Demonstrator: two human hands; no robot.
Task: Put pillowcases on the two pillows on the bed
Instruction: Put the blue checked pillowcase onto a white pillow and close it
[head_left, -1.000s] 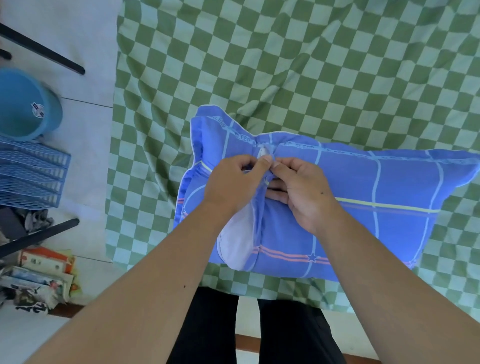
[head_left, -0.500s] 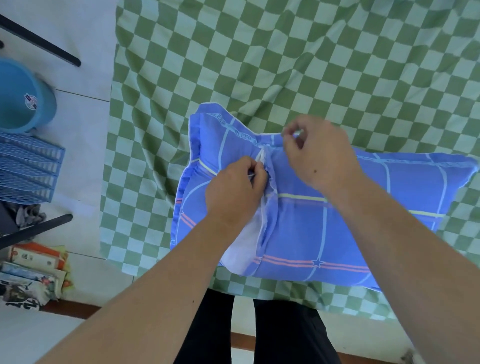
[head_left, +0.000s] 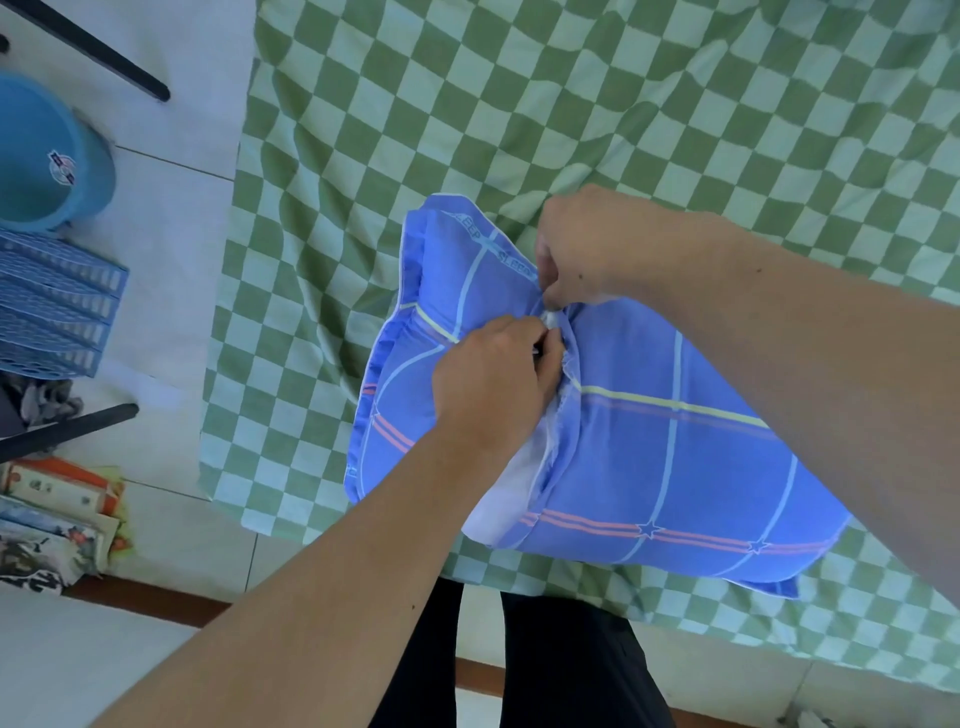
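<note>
The pillow, nearly all inside the blue pillowcase, lies on the checked bed at its near edge; a white strip of it shows at the case's opening, on the side toward the person; only this one pillow is in view.

The left hand sits on the case at the opening, fingers curled and pinching the fabric beside the gap; the right hand is just beyond it, at the far end of the opening, its grip clenched on something small there; likely a zip pull or the fabric edge, though it is too small to tell.

The step in hand looks like closing the opening; to do it well, the left hand should keep the two edges drawn together and flat, just ahead of the right; the white pillow wants tucking under the flap first, so nothing catches; the right should pull along the seam line toward the person, not upward; if it snags, ease back rather than force it.

Beyond the bed's left edge, on the floor, stand a blue bucket and a blue rack.
</note>
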